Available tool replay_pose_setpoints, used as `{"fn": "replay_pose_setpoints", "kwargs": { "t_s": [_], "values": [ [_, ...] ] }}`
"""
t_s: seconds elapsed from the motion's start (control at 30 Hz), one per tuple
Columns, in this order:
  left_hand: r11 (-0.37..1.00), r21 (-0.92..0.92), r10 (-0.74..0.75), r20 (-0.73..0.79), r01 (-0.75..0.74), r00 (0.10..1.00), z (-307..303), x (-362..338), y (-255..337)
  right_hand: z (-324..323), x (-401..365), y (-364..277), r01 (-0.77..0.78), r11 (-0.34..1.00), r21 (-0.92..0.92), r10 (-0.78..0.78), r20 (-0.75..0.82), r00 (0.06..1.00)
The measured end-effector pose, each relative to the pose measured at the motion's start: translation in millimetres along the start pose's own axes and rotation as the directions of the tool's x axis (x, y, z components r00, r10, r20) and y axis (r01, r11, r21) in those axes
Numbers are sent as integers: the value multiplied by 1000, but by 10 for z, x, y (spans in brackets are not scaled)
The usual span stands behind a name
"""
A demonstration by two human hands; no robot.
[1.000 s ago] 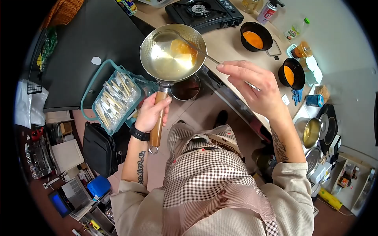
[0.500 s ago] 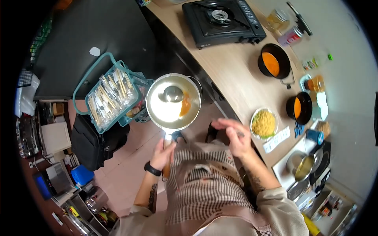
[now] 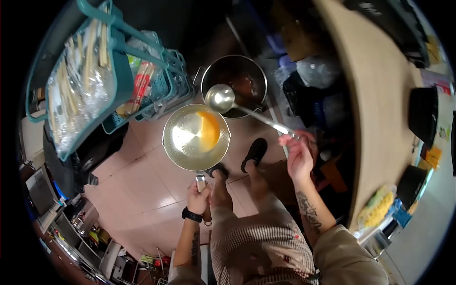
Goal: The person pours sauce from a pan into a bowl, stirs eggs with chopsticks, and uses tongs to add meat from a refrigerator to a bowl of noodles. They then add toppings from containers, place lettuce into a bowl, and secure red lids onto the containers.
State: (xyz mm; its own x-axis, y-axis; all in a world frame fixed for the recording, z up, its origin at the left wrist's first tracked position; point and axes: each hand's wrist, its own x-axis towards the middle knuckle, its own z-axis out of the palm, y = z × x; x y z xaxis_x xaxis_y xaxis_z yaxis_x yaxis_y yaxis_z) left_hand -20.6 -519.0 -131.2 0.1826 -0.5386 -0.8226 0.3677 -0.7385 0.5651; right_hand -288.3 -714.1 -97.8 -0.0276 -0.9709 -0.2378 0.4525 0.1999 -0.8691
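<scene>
My left hand (image 3: 198, 197) is wrapped round the handle of a metal saucepan (image 3: 179, 154). A little orange liquid (image 3: 209, 133) lies on the right side of its inside. In my right hand (image 3: 299, 154) is the handle end of a metal ladle (image 3: 220, 98), which slants up to the left. The ladle's bowl overlaps the saucepan's upper right rim and the edge of a deep metal pot (image 3: 261, 78). That pot stands beyond the saucepan, low down, with a dark reddish-brown inside.
At the left, a teal basket (image 3: 124, 56) holds wrapped chopsticks (image 3: 80, 71). A wooden counter (image 3: 377, 95) runs along the right, bearing black bowls (image 3: 422, 116) and a plate of yellow noodles (image 3: 378, 211). Plastic bags (image 3: 318, 73) sit under the counter. Tiled floor (image 3: 137, 190) lies below.
The view has turned away from the counter and down, bringing the deep pot into sight. My right hand, held near the counter's edge before, now has the ladle over the saucepan's rim.
</scene>
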Motion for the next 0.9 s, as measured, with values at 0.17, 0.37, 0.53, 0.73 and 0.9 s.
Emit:
{"fn": "replay_pose_setpoints", "kwargs": {
  "t_s": [0.17,0.37,0.53,0.73,0.9],
  "values": [
    [999,-33,-7,-18,6,1000,-223,417,-389,5,912,1048,-120,866,-485,113,-44,993],
    [994,-82,-68,-35,65,997,-379,738,-613,264,1724,2514,-208,694,-690,213,-80,974],
    [992,-92,-87,-13,86,996,-495,967,-757,275,1949,3104,-319,622,-715,280,-177,943],
    [995,-57,-83,-30,82,996,-515,1161,-721,-253,2235,3836,-128,621,-773,267,55,962],
    [995,-50,-83,-9,82,997,-528,1131,-624,143,1932,2929,-495,844,-205,420,-322,849]
  ]
}}
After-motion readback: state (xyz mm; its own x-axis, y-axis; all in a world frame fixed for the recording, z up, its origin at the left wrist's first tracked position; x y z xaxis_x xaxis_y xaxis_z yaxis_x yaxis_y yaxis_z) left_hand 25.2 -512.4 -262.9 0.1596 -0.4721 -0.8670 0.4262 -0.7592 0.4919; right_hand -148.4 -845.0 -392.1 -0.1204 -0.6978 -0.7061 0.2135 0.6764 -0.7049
